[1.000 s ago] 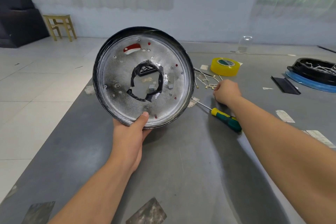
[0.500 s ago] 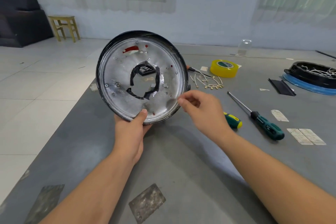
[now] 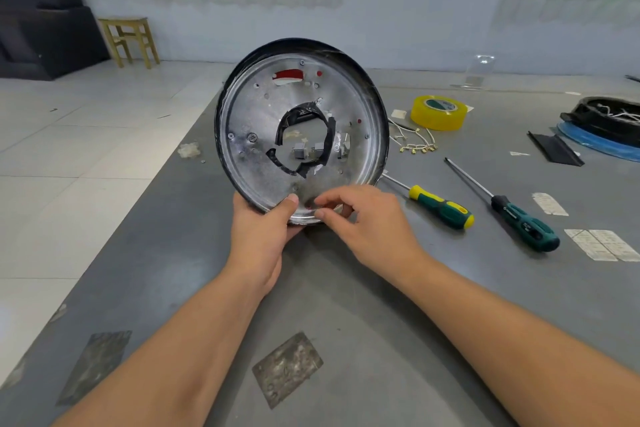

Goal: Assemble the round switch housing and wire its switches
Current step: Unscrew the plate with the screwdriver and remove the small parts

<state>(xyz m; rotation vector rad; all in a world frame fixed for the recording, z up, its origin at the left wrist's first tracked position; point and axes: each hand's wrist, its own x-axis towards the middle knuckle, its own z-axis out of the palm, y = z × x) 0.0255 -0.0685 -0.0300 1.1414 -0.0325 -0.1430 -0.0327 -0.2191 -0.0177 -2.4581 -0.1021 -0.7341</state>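
The left hand (image 3: 265, 232) gripped the round silver metal housing (image 3: 300, 130) upright by its bottom rim, so the right hand (image 3: 363, 218), fingers (image 3: 323, 201) pinching something small there, should have pushed gently.

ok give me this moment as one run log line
left hand: holds round housing upright by lower rim | right hand: pinches something small at that rim, item unclear | two screwdrivers on table
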